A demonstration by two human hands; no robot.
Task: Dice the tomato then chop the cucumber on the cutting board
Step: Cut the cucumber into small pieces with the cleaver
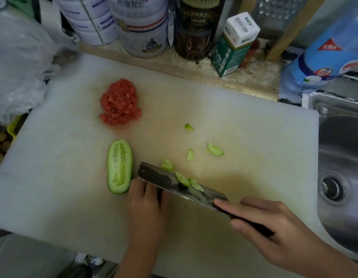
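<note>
A pile of diced tomato [120,102] lies on the white cutting board [63,157], left of centre. Nearer me, a cucumber half [119,166] lies cut side up. My right hand [274,227] grips the dark handle of a cleaver [174,182], index finger stretched along the blade's spine. Cucumber slices [186,180] cling to the blade. My left hand [146,205] is curled against the blade's left side, holding down a cucumber piece that is mostly hidden under it. Loose cucumber slices [215,149] lie scattered right of the blade.
Tins [142,27], a dark canister [196,29] and a green-white carton [234,45] line the ledge behind the board. A blue bottle [326,51] stands at the back right above a steel sink [342,163]. A plastic bag [17,67] sits at the left.
</note>
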